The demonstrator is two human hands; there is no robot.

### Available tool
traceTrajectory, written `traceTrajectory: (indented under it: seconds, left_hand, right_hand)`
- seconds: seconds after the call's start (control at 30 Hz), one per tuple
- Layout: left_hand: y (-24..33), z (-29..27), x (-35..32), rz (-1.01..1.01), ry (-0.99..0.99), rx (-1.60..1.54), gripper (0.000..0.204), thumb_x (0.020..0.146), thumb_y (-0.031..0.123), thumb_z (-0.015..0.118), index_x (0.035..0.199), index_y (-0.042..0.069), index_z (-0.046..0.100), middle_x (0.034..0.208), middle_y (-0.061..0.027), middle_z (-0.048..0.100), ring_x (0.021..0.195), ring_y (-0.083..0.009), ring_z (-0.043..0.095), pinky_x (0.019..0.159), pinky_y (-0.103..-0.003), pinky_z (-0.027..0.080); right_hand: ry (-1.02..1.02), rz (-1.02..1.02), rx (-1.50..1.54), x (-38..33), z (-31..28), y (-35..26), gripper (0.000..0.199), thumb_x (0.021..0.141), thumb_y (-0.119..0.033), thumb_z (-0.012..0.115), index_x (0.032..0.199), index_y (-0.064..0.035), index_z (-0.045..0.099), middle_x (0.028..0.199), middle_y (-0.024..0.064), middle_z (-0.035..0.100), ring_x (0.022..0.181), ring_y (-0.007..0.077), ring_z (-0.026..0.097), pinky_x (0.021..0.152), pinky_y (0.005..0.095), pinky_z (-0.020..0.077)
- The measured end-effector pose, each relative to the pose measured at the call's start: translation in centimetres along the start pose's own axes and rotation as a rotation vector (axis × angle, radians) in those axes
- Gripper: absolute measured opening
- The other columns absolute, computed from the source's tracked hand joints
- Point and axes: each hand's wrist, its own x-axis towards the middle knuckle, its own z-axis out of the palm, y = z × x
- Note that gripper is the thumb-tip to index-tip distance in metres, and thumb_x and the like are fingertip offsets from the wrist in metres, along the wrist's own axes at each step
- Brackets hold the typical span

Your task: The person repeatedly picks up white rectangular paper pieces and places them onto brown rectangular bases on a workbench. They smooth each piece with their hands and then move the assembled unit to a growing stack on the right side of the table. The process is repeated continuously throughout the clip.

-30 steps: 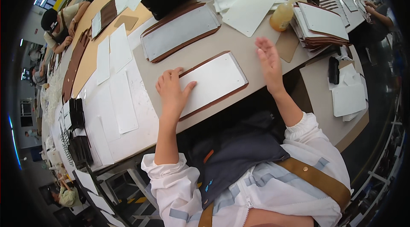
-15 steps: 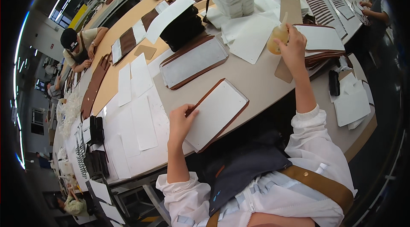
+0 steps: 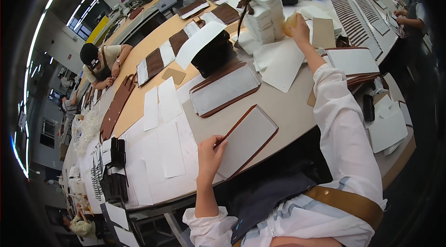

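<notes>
Near the table's front edge lies a white panel [image 3: 251, 140] with brown leather showing along its edges. My left hand [image 3: 212, 155] grips its left side, the thumb on the white face and the fingers at the brown edge. My right arm reaches far across the table. In my right hand [image 3: 301, 31] is a squeeze bottle [image 3: 290, 25] with yellowish contents, partly hidden by the fingers. It is beside a tall stack of folded white pieces [image 3: 265, 17]. Beyond the panel lies a similar pile of white-faced brown leather pieces [image 3: 225, 90].
A black stack [image 3: 213, 54] with a white sheet [image 3: 202, 45] leaning over it stands behind the pile. White sheets [image 3: 172, 149] cover the left side. More panels [image 3: 350, 61] are piled at right. A co-worker [image 3: 104, 63] leans on the far left edge; another person's hands [image 3: 400, 17] show far right.
My right hand has carried the bottle away from me, from beside the right-hand pile to the tall white stack. My left hand still grips the panel. The whole view has shifted slightly.
</notes>
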Motion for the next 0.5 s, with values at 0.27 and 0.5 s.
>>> traceTrajectory:
  seconds: [0.27, 0.5]
  left_hand:
    - [3.3, -1.2, 0.6, -0.004, 0.007, -0.111, 0.013, 0.093, 0.005, 0.072, 0.1, -0.005, 0.07, 0.089, -0.0169, 0.075, 0.079, -0.0263, 0.073, 0.077, -0.032, 0.057]
    - [4.3, -0.2, 1.3, 0.082, -0.023, -0.118, 0.013, 0.093, 0.005, 0.072, 0.1, -0.006, 0.07, 0.088, -0.0169, 0.074, 0.08, -0.0269, 0.073, 0.079, -0.033, 0.058]
  right_hand:
    - [-0.289, 0.22, -0.103, 1.9, -1.1, -1.0, 0.06, 0.081, -0.015, 0.081, 0.133, -0.0089, 0.052, 0.115, 0.0211, 0.072, 0.106, 0.0424, 0.069, 0.092, 0.0497, 0.054]
    - [-0.409, 0.137, -0.087, 4.2, 1.8, 2.5, 0.066, 0.083, -0.013, 0.075, 0.144, -0.0015, 0.052, 0.13, 0.0231, 0.067, 0.119, 0.0394, 0.065, 0.101, 0.045, 0.052]
